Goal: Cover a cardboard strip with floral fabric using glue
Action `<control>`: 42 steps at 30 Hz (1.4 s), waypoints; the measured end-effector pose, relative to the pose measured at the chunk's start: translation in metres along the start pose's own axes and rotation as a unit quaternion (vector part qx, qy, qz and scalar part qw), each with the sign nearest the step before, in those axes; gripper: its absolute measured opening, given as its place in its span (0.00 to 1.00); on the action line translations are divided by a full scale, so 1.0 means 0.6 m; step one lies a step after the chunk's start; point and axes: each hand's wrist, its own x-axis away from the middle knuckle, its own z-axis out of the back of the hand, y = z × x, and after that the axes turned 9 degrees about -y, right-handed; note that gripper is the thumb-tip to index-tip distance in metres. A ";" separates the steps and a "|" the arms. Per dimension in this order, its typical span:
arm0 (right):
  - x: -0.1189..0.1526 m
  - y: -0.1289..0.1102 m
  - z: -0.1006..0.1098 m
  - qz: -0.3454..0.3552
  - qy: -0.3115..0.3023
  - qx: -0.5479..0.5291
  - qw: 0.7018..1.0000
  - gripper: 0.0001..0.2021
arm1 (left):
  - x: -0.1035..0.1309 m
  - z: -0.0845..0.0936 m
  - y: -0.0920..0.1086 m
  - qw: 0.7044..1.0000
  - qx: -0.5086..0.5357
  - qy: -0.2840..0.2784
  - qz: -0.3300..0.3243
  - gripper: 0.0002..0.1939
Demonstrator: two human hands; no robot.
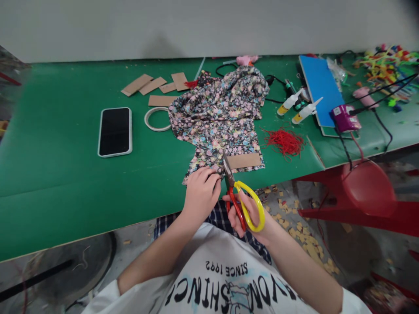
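My right hand (pixel 245 213) is closed through the loops of a pair of scissors (pixel 250 209), with one yellow handle and one red. The blades point away from me and lie at the near edge of a dark floral fabric (pixel 225 111), left of a cardboard strip (pixel 244 161) that rests on the cloth. My left hand (pixel 203 187) holds the fabric's near edge just left of the blades, its fingers curled and its thumb hidden. Farther back, the cloth is bunched in folds.
Cardboard pieces (pixel 139 84), a tape roll (pixel 157 119) and a phone (pixel 115 132) lie leftward on the green table (pixel 59 174). Red cords (pixel 284 142), glue bottles (pixel 304 113), a blue board (pixel 319 87) and cables are rightward. A red stool (pixel 368 187) stands beside the table.
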 end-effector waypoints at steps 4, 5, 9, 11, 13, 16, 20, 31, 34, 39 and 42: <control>0.000 -0.004 -0.002 -0.008 0.006 0.007 1.000 0.27 | 0.000 0.000 0.001 1.000 0.000 -0.001 0.001 0.06; 0.001 -0.005 -0.003 -0.009 0.008 0.010 1.000 0.27 | 0.000 0.000 0.001 1.000 0.001 0.000 0.001 0.06; 0.001 -0.005 -0.003 -0.007 0.019 0.026 0.999 0.27 | 0.000 0.001 0.001 1.000 0.002 0.002 0.001 0.06; 0.001 -0.003 -0.003 -0.004 0.020 0.030 0.999 0.27 | 0.000 0.001 0.001 1.000 0.002 0.000 0.001 0.06; 0.000 -0.002 -0.002 -0.002 0.018 0.030 0.999 0.27 | 0.000 0.001 0.001 1.000 0.003 0.000 0.000 0.06; -0.002 0.000 0.000 -0.001 0.019 0.028 0.999 0.27 | 0.000 0.001 0.001 1.000 0.004 0.004 -0.002 0.06; -0.003 0.001 0.002 0.003 0.017 0.025 1.000 0.26 | 0.000 0.001 0.001 1.000 0.005 0.002 0.002 0.06; -0.003 0.001 -0.005 0.007 0.036 0.047 0.998 0.27 | -0.002 0.002 0.002 1.000 0.001 -0.001 0.002 0.06; -0.003 0.003 -0.003 0.009 0.032 0.043 0.998 0.26 | -0.002 0.003 0.003 1.000 0.001 -0.002 0.001 0.06; -0.003 0.002 -0.004 0.013 0.034 0.039 0.999 0.25 | -0.001 0.003 0.003 1.000 -0.002 -0.001 0.002 0.06; 0.000 -0.004 -0.008 0.008 0.035 0.037 0.999 0.25 | -0.001 0.002 0.003 1.000 -0.001 -0.002 0.003 0.06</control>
